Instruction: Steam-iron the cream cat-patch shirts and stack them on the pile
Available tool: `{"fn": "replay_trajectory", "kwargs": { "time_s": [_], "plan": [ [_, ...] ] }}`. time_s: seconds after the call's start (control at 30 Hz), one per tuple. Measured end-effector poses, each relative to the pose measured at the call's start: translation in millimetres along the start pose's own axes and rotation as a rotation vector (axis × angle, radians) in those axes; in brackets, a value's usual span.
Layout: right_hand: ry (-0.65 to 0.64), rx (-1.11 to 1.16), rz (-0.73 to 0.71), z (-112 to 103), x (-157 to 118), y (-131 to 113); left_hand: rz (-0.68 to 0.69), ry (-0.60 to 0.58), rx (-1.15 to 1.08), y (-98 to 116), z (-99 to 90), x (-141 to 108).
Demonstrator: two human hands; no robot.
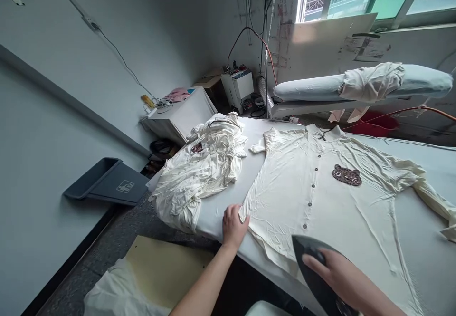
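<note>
A cream button-front shirt (285, 192) lies spread on the pale padded ironing table (213, 216), with a brown leopard-head patch (346, 175) on its chest. At the shirt's left side edge, my left hand (235, 225) is closed with the thumb against the cloth, pinching it near the hem. My right hand (331, 273) is wrapped round the handle of a dark iron (309, 263). The iron is over the lower front of the shirt, its tip just below the bottom visible button. Whether its soleplate presses on the cloth cannot be made out.
A heap of crumpled cream garments (210, 164) sits on the table's left end. Behind the table runs a narrow padded sleeve board (309, 88) with cloth draped over it. A grey bin (110, 183) and a cardboard box (167, 268) stand to the left.
</note>
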State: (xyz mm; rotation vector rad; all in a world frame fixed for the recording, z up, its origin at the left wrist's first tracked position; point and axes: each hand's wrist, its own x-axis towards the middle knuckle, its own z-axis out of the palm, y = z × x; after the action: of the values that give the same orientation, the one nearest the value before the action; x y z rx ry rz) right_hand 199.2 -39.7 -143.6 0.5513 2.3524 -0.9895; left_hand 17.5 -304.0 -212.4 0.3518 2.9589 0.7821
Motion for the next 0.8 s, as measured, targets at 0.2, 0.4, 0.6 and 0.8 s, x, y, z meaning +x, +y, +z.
{"fn": "replay_trajectory", "kwargs": {
  "time_s": [0.2,0.4,0.6,0.8],
  "plan": [
    [-0.093,0.003,-0.005,9.4,61.2,-54.9,0.814,-0.73,0.187,17.7,-0.4,-27.3],
    [-0.171,-0.002,-0.01,19.2,47.4,-43.3,0.154,-0.795,0.363,-20.2,-44.0,7.6],
    [-0.102,-0.031,0.01,37.0,38.8,-63.2,-0.056,-0.374,0.127,-22.8,-20.3,35.3],
    [-0.094,0.039,0.116,60.1,38.6,-64.7,-0.164,-0.349,-0.112,-20.1,-9.3,30.7]
  ]
}}
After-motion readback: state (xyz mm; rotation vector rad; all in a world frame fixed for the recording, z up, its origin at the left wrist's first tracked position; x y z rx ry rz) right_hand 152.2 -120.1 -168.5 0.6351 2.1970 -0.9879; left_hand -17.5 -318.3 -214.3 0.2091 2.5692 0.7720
